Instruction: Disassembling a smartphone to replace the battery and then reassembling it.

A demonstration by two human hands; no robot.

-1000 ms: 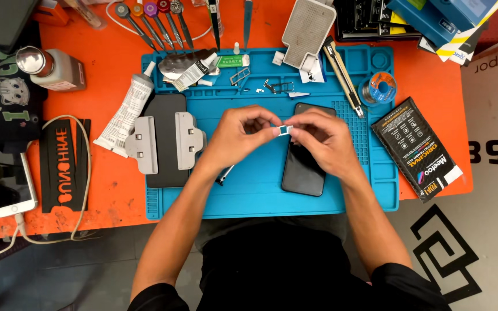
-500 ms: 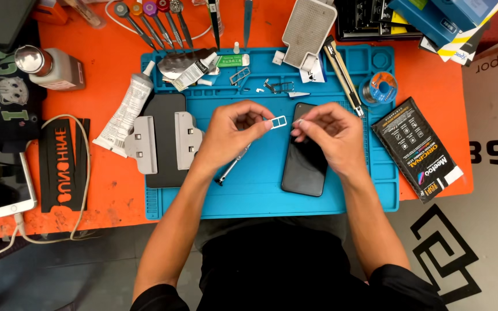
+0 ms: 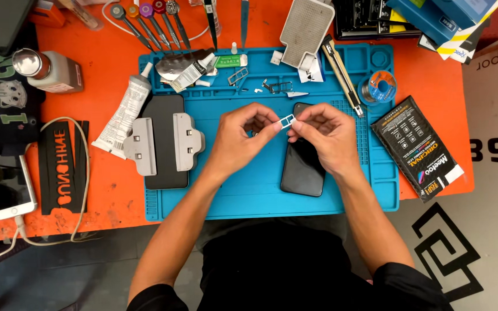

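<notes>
Landmark: blue mat (image 3: 249, 190) on the orange tabletop (image 3: 105, 190); every place below is told from it.
Left hand (image 3: 240, 141): over the mat's middle, thumb and forefinger pinched shut on one end of a small SIM tray (image 3: 287, 120).
Right hand (image 3: 324, 135): over the mat just right of middle, fingers pinched on the tray's other end; the two hands meet at the tray.
SIM tray: held in the air above the mat's upper middle, between both hands, clear of the phone (image 3: 302, 170).
Phone: dark, lying flat on the mat right of middle, its top end hidden under the right hand.
Clamp (image 3: 162, 141): grey, gripping a dark slab on the mat's left edge.
Glue tube (image 3: 125, 112): white, on the tabletop just off the mat's upper left corner.
Small parts: screws and clips in the mat's top trays.
Solder spool (image 3: 378, 86): at the mat's upper right corner.
Done, as judged: the tray is out of the phone and in hand.
Left, as judged: I cannot tell whether a card sits in the tray; the tray is not yet in the phone.
</notes>
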